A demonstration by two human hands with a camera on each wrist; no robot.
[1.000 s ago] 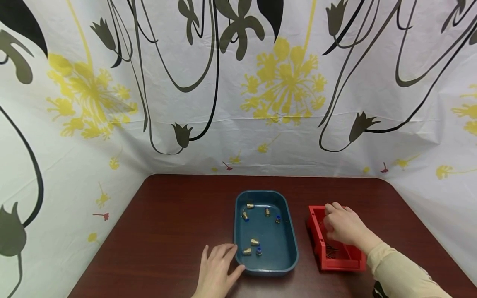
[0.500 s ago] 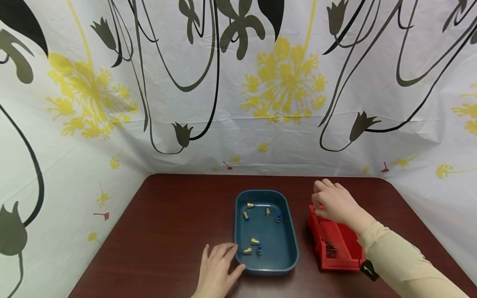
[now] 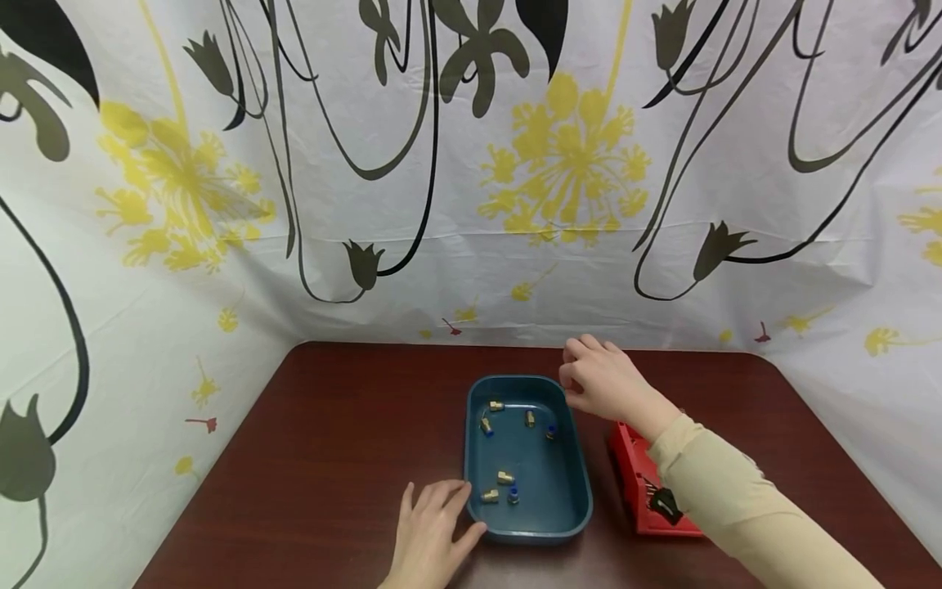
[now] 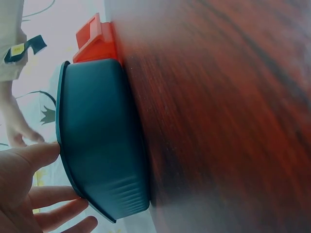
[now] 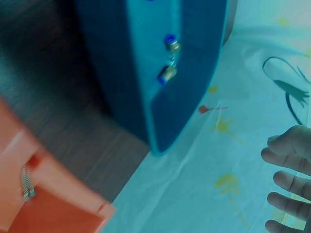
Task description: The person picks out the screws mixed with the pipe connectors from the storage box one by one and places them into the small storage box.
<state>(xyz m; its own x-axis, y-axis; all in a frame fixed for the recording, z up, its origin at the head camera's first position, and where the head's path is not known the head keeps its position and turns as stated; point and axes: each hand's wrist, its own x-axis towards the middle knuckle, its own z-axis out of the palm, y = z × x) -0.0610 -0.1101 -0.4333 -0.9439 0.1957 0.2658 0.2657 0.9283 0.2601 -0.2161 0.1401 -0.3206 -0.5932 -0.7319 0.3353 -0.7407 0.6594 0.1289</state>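
My left hand (image 3: 432, 532) rests its fingertips and thumb on the near left rim of a dark teal tray (image 3: 527, 533); its fingers lie relaxed along the rim in the left wrist view. Several small brass fittings lie in the tray, among them a brass fitting (image 3: 505, 477) near the front and a fitting with a blue collar (image 3: 550, 432) at the far right. My right hand (image 3: 603, 380) is above the tray's far right corner, thumb and forefinger close together in the right wrist view (image 5: 291, 177). Whether anything is between them cannot be made out.
A red bin (image 3: 639, 491) stands right of the tray, partly covered by the right sleeve. Thin metal screws (image 5: 27, 183) lie in it. Behind the brown table (image 3: 353, 442) hangs a white patterned cloth (image 3: 456, 196).
My right hand has risen out of the red bin and moved left to the tray's far right corner. The left hand stays on the tray rim, and the fittings lie as before.
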